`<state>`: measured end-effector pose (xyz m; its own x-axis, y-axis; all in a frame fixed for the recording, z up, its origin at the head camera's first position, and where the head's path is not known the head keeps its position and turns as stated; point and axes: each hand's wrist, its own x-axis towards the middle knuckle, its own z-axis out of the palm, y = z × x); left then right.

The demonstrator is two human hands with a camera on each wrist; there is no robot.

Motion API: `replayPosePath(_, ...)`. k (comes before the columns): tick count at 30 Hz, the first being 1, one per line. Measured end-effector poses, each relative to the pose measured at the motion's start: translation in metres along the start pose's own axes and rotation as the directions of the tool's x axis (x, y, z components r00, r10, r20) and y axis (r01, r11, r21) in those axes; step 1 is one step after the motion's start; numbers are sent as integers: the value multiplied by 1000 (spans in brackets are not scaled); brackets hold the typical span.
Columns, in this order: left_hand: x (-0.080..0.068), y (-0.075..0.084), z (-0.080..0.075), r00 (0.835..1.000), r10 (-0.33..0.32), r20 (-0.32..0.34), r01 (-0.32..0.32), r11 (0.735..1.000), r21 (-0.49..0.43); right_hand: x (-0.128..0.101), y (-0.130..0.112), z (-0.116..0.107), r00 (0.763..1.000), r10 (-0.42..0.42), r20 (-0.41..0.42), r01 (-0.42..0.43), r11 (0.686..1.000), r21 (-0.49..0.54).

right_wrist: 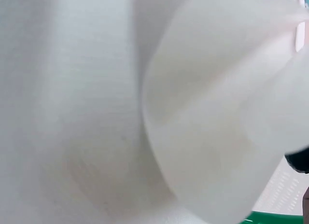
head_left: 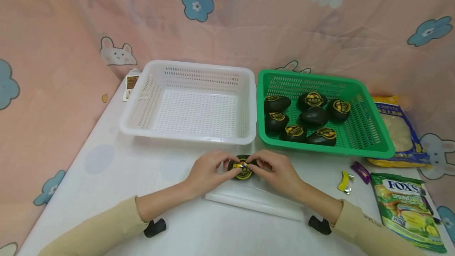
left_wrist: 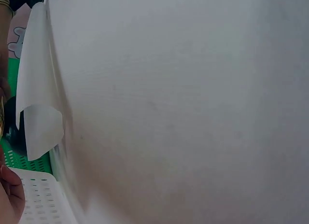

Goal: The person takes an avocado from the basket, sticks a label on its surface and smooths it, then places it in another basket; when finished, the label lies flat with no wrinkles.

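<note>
A small black pouch [head_left: 243, 168] with a round yellow-and-black label sits low over a flat white sheet [head_left: 256, 200] on the table, just in front of the gap between a white and a green basket. The left hand [head_left: 206, 173] and right hand [head_left: 279, 173] pinch it from either side, fingertips meeting on its top. A small shiny yellow wrapper shows at its centre.

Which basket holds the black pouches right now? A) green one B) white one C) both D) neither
A: in the head view the black pouches all lie in the green basket, while the white basket next to it shows only its bare slotted floor; one more black pouch is outside both, pinched between the left hand and the right hand.
</note>
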<state>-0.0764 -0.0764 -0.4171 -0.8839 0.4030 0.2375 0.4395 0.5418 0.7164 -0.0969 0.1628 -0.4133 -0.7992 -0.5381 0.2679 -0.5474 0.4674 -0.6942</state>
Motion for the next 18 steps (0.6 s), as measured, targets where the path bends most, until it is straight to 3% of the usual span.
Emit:
replayPosePath(3,1,-1,1,996,94,6,-94,993,78,1,-1,0,1000,0,21,1,1000,-14)
replayPosePath(8,1,-3,4,992,123,4,-122,986,113,0,-2,-2,996,56,67,-54,998,-22)
replayPosePath(10,2,-3,6,992,128,5,-128,987,94,-3,-2,-4,991,113,70,-114,993,16)
replayPosePath(12,4,-3,8,991,133,21,-134,989,66,-6,-2,-8,973,225,59,-230,968,99)
replayPosePath(14,6,-3,9,992,116,59,-118,992,39,-12,-2,-15,937,345,53,-347,907,238)
replayPosePath(15,7,-3,10,991,104,82,-106,994,30,-15,-3,-19,911,409,55,-405,860,312)
replayPosePath(18,11,-5,11,985,59,163,-64,998,21,-23,-5,-32,823,563,79,-515,679,523)
